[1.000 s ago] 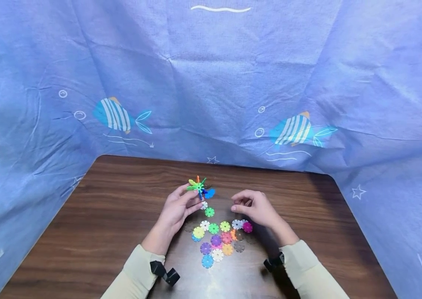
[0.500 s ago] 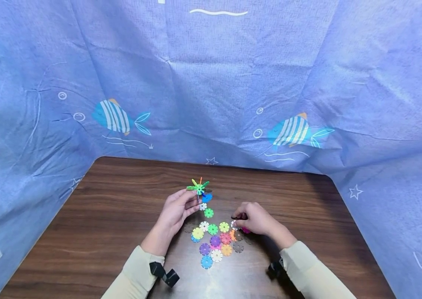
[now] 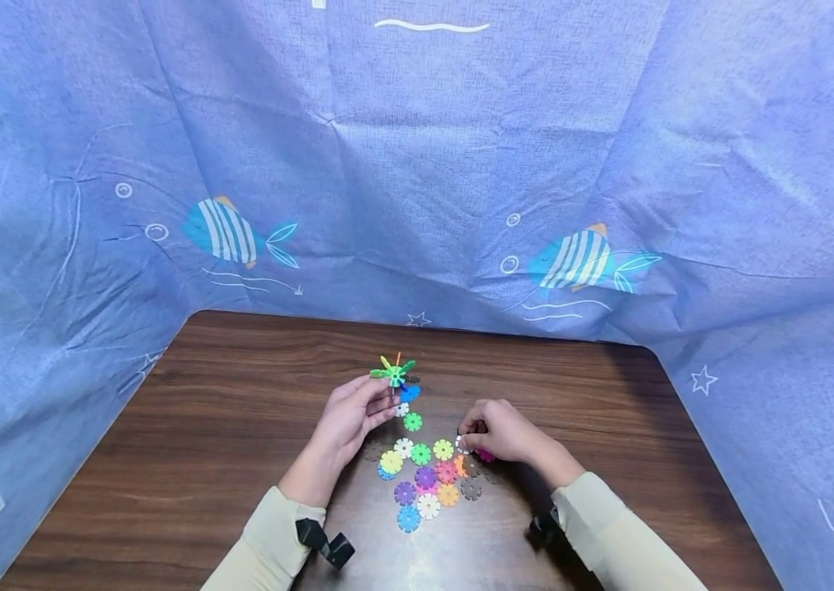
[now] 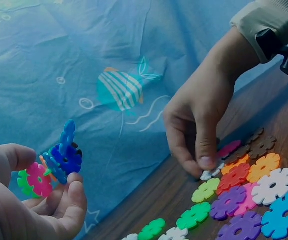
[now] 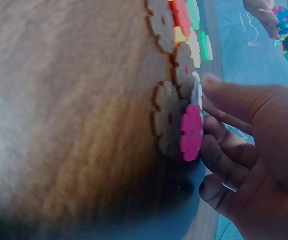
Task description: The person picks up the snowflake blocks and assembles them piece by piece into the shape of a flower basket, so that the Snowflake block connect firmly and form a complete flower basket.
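My left hand (image 3: 345, 417) holds a cluster of interlocked snowflake discs (image 3: 396, 376) above the table, between thumb and fingers. In the left wrist view, the cluster's blue disc (image 4: 67, 158) and pink disc (image 4: 39, 179) show at the fingertips. Lower on the right, my right hand (image 3: 507, 433) reaches down to the loose discs and pinches a white snowflake disc (image 4: 211, 173) at its edge, low over the wood. The hand partly covers this disc in the head view. A magenta disc (image 5: 191, 132) lies beside the right fingers, with brown discs (image 5: 167, 119) next to it.
Several loose snowflake discs lie flat in a loose group between the forearms, among them a purple disc (image 3: 426, 477), a yellow disc (image 3: 391, 462) and a light blue disc (image 3: 409, 518). The dark wooden table (image 3: 240, 386) meets a blue fish-print cloth (image 3: 417, 180) behind.
My right hand has moved down and slightly toward me, onto the white disc at the right of the group. The cluster in my left hand has turned a little.
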